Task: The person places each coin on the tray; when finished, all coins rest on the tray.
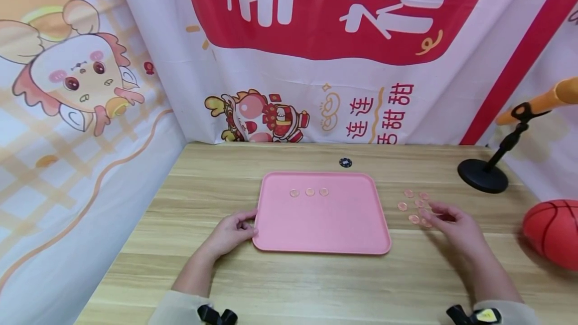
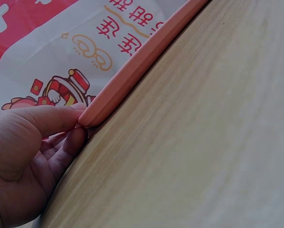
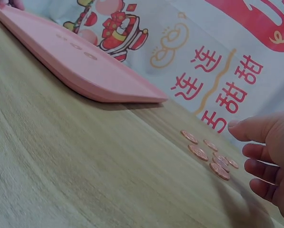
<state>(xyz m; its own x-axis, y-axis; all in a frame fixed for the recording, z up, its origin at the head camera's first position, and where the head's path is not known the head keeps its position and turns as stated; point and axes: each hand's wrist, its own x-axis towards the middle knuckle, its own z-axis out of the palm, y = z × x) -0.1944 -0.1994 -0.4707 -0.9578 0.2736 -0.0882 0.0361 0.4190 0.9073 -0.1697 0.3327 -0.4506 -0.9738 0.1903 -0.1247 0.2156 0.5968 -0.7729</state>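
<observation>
Coins: we read the work as moving them from table point(image 1: 316, 285) to tray point(image 1: 321, 224), not half done.
Left hand point(image 1: 231, 233): we pinch the tray's left edge.
Tray: three coins point(image 1: 309, 192) lie in a row.
Loose coins point(image 1: 415, 207): about seven wait right of the tray.
Right hand point(image 1: 453, 225): fingers relaxed, holding nothing, just over the pile.

Over by the far edge of the wooden table point(image 1: 289, 285) there's a small dark chip point(image 1: 345, 162) lying flat, on its own. At the right edge, toward the far corner, I see a black round stand point(image 1: 483, 175) with an orange-handled thing point(image 1: 542, 102) clipped in its holder, tilted up to the right. Nearer me on that right edge sits a red ball point(image 1: 553, 232). Behind it all hangs a printed cloth point(image 1: 316, 89) with cartoon figures and red characters.
</observation>
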